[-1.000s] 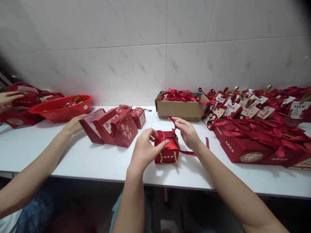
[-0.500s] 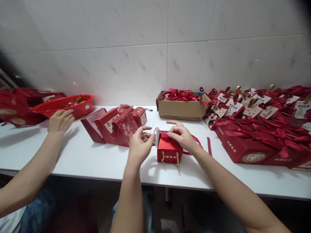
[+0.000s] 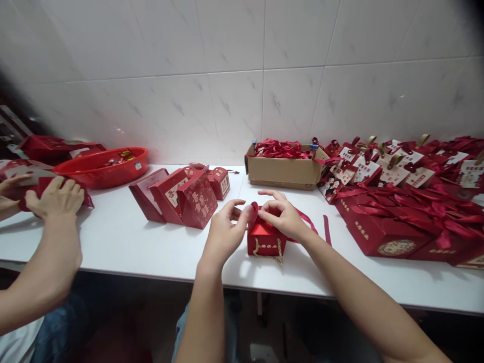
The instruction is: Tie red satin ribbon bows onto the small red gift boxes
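Note:
A small red gift box (image 3: 266, 242) with a twisted gold cord on its front stands on the white table between my hands. My left hand (image 3: 229, 227) pinches the box's rounded top flap (image 3: 253, 214) at its left side. The fingers of my right hand (image 3: 280, 214) are pressed together on the red ribbon at the top of the box. The ribbon (image 3: 307, 220) trails out to the right behind my right wrist. A short dark red strip (image 3: 326, 230) lies farther right.
Behind stands a cardboard box (image 3: 283, 171) of red ribbons. Finished-looking red boxes (image 3: 381, 227) crowd the right. Several red boxes (image 3: 196, 199) stand left of centre. At far left are a red basin (image 3: 102, 174) and another person's hands (image 3: 60, 199) on a red box.
My left hand has folded the flap from the left up toward the box's top. The other person's hand moved from the basin to a red box at far left.

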{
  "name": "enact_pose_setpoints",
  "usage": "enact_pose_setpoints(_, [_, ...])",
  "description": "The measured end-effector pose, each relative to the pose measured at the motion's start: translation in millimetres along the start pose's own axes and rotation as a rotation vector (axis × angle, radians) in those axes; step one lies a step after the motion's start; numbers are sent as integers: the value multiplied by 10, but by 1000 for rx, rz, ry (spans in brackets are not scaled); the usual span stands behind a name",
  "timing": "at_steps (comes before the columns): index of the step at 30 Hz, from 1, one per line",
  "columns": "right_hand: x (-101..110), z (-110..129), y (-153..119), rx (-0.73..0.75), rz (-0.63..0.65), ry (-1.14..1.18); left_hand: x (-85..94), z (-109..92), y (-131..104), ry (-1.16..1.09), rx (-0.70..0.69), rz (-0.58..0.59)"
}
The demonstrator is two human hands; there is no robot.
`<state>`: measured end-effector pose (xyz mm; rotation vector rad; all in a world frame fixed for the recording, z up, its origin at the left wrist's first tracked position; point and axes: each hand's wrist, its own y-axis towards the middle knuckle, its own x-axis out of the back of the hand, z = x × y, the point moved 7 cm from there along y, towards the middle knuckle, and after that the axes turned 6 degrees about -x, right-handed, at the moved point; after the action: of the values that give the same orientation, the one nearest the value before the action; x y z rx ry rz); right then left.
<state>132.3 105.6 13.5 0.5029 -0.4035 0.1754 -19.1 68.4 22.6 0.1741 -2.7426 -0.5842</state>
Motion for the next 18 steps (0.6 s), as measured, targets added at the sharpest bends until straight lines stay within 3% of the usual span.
enact_pose_setpoints(12, [0,20,-2,21,4,-1,-82,88,106,31,-29,-114])
enact_pose_setpoints(18, [55,5,21,26,-21,54,24,120,111,-373,56,-204])
